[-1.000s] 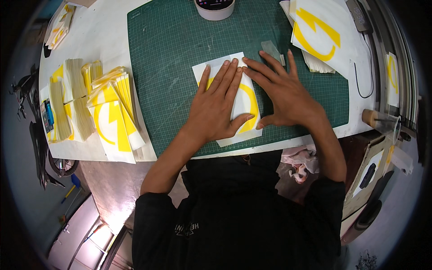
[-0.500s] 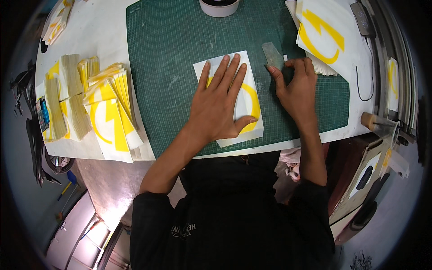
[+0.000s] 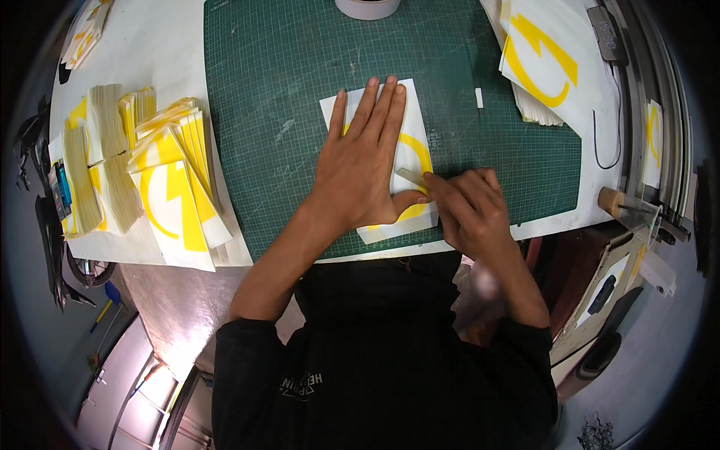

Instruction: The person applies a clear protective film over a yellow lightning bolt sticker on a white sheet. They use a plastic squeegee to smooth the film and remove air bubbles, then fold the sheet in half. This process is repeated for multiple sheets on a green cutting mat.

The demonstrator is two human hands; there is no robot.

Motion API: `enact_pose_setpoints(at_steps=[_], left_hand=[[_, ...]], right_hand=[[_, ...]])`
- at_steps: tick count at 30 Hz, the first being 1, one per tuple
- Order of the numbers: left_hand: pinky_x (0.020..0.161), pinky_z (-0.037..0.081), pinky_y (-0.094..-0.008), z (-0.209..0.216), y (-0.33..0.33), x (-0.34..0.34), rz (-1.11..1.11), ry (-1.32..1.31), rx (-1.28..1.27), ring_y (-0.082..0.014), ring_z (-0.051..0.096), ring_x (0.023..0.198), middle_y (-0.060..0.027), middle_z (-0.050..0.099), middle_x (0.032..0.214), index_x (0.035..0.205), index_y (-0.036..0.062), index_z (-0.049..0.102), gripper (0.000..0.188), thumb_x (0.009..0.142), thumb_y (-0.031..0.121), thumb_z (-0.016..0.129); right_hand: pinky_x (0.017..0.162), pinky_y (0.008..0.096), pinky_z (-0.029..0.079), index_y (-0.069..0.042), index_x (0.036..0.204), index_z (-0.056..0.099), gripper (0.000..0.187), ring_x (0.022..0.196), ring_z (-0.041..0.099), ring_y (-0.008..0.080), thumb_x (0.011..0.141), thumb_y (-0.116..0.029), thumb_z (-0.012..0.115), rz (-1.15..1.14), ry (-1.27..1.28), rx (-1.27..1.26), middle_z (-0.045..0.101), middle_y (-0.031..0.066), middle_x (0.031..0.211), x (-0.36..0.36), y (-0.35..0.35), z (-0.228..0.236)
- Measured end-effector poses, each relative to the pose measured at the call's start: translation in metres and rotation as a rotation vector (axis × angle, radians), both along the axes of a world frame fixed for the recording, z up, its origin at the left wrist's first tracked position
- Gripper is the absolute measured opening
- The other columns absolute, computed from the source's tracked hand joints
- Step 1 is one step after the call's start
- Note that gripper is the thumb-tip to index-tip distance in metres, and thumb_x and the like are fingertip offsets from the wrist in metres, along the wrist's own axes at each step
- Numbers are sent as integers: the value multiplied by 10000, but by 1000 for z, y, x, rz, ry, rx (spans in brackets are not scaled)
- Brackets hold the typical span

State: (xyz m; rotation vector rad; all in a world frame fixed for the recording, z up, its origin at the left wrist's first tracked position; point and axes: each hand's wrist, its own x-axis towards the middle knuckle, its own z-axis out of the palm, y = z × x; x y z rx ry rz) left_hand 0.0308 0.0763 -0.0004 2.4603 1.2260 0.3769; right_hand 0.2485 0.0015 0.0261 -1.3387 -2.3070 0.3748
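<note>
My left hand (image 3: 360,165) lies flat with fingers spread on a white sheet (image 3: 411,120) that carries a yellow curved design. The sheet rests slightly tilted on a green gridded cutting mat (image 3: 277,90). Between the thumb and fingers of my right hand (image 3: 472,210) is a small translucent plastic piece (image 3: 410,177). Its tip lies over the yellow curve on the sheet's right side, close to my left thumb. Part of the design is covered by my left hand.
Stacks of yellow-and-white sheets (image 3: 176,195) stand left of the mat. More such sheets (image 3: 536,64) lie at the far right, by a grey device (image 3: 606,36) with a cable. A small white strip (image 3: 479,97) lies on the mat; a roll (image 3: 367,7) sits at its far edge.
My right hand has moved left and nearer, from the bare mat onto the sheet's right side, carrying the translucent piece. My left hand stays flat on the sheet.
</note>
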Motion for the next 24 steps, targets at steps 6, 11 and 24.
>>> enact_pose_setpoints(at_steps=[6,11,24], left_hand=[[1311,91,-609,-1,1,-1,2,-9,-11,-421,204,1622,-276,257,1721,1653,-87,165,1500,679,936,671],[1315,81,-601,3,2,-1,4,-24,-42,-419,198,1624,-281,253,1721,1652,-97,146,1504,674,888,727],[1317,70,-597,3,3,-1,5,-17,-55,-422,198,1622,-308,248,1711,1643,-120,111,1540,664,891,735]], right_hand=[[774,391,459,-32,1270,720,497,790,629,232,777,22,759,-100,5,86,610,51,838,-12,20,-9],[780,394,483,-14,1209,735,381,768,627,241,834,52,758,-216,12,175,664,75,856,6,49,-12],[784,412,471,-8,1260,702,372,771,669,268,890,-26,736,-216,16,141,704,122,861,-4,83,-14]])
